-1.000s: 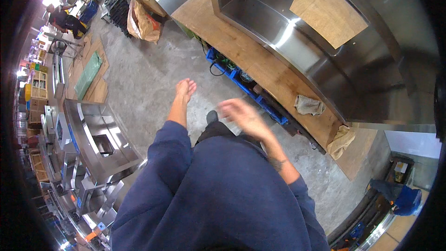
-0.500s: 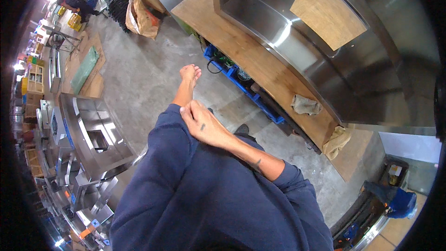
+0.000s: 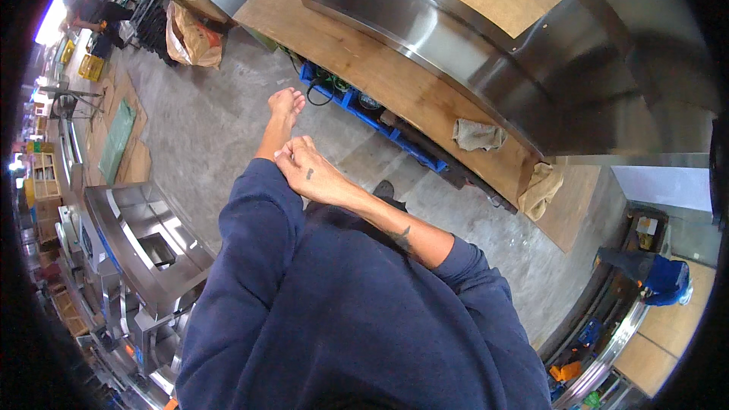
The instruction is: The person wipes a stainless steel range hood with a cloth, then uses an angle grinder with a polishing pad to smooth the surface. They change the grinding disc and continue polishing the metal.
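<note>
left hand (image 3: 287,105): I see it stretched out ahead, fingers straight and released, holding nothing, over the grey concrete floor (image 3: 205,129).
right hand (image 3: 307,175): I see it crossed over the left forearm, fingers curled onto the cuff of the dark blue long sleeve (image 3: 254,228); pinching the cloth at the wrist, as far as I can tell.
sleeve position: cuff sits right under the right fingertips, just behind the left hand's wrist.
right forearm: bare, its own sleeve bunched up at the elbow.
ahead of left fingertips: blue plastic pallet (image 3: 357,106) with a black cable on it, under the long plywood bench top (image 3: 395,80); near, not touching.
beyond the bench: big curved stainless steel housing (image 3: 486,45) with a brown board patch on it.
right of right fingers: two crumpled grey-tan rags (image 3: 478,135) on the bench edge, well apart from both hands.
left of fingers: stainless steel cabinet with a square cutout (image 3: 144,228), well apart.
far beyond left fingers: brown paper sack (image 3: 191,30), another person (image 3: 99,14) bent over.
</note>
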Demonstrator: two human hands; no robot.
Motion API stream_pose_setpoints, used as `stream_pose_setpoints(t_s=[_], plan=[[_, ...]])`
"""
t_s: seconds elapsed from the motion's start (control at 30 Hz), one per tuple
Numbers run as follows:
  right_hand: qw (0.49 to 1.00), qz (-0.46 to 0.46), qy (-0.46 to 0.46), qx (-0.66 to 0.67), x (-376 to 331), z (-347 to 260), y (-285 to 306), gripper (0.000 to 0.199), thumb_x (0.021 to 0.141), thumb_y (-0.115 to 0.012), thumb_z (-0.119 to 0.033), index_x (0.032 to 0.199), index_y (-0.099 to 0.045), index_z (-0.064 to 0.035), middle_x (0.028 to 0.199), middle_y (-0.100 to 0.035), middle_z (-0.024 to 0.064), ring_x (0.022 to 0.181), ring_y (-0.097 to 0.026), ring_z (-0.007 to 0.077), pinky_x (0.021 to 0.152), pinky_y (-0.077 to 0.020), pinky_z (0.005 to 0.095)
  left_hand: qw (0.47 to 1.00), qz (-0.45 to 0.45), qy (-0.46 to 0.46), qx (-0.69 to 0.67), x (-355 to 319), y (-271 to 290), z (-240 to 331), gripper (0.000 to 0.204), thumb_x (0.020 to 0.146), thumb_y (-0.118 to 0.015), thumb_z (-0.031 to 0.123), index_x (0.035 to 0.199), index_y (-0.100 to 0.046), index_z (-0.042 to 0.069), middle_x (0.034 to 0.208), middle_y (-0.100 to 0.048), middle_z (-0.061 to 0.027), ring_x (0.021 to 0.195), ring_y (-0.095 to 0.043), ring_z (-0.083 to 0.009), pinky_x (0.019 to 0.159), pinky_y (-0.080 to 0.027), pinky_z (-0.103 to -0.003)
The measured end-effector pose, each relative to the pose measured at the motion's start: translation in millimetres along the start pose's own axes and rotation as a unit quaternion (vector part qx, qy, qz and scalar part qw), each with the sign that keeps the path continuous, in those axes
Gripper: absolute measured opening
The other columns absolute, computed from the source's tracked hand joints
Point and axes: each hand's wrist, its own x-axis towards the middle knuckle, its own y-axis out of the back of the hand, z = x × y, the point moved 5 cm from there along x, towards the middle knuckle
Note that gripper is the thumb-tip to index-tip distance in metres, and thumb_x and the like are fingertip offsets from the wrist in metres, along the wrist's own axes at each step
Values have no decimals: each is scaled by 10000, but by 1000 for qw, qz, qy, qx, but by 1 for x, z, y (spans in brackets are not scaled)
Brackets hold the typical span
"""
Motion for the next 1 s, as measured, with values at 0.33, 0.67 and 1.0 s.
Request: stream_pose_setpoints(t_s=[0.33, 0.67, 1.0], plan=[[999, -30, 32, -27, -18, -27, 0, 368, 1066, -517, -255, 1043, -507, 112, 994, -528, 299, 957, -536, 410, 902, -445, 500, 999, 24, -21, 27, 9, 2, 11, 218, 1008, -510, 75, 1187, -610, 1, 1013, -707, -145, 781, -702, -234, 689, -610, -374], [988, -80, 90, -97, -41, -74, 12, 354, 1104, -472, -265, 989, -479, 69, 938, -517, 211, 903, -549, 355, 888, -452, 436, 997, 19, -57, 56, 20, 2, 27, 201, 1018, -499, 83, 1154, -617, -7, 981, -707, -142, 753, -705, -215, 623, -604, -333], [982, -129, -26, 135, -11, 0, 33, 278, 998, -681, -258, 969, -585, 2, 850, -617, 114, 772, -599, 205, 706, -505, 348, 999, -12, -21, 31, 19, -20, 13, 201, 1009, -546, 86, 1173, -614, -9, 1010, -715, -154, 827, -716, -248, 716, -621, -381]])
